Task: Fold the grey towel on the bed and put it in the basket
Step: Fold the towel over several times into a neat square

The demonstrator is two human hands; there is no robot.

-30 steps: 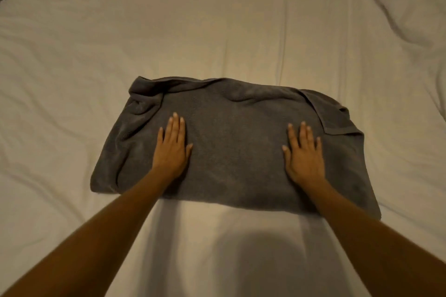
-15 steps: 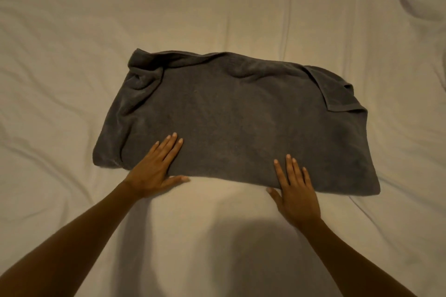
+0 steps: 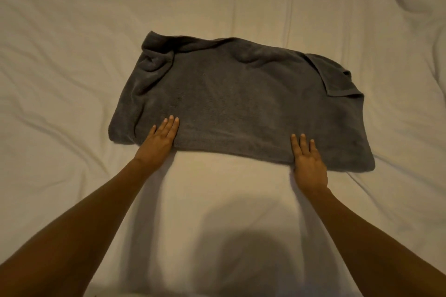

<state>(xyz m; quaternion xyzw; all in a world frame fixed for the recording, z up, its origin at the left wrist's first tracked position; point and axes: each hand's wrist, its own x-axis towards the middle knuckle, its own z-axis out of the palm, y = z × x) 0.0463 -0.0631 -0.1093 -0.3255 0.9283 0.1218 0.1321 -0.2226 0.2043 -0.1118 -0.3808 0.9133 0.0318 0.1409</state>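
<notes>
Your left hand (image 3: 159, 141) and right hand (image 3: 307, 164) lie flat and spread, gripping nothing, fingers pressing the near edge of the folded grey towel (image 3: 241, 106) in the middle of the bed (image 3: 72, 31).

Both arms are extended forward, left hand (image 3: 160, 138) and right hand (image 3: 309, 164) laid flat, palms down, fingers (image 3: 302, 143) straight.

Both forearms run out of the frame's lower corners, and the bed (image 3: 72, 55) extends past every edge. The thumb of the left hand (image 3: 158, 141) and that of the right hand (image 3: 310, 166) cannot be made out at the grey towel's (image 3: 241, 103) near edge, and its lower layers lie hidden beneath the top fold.
</notes>
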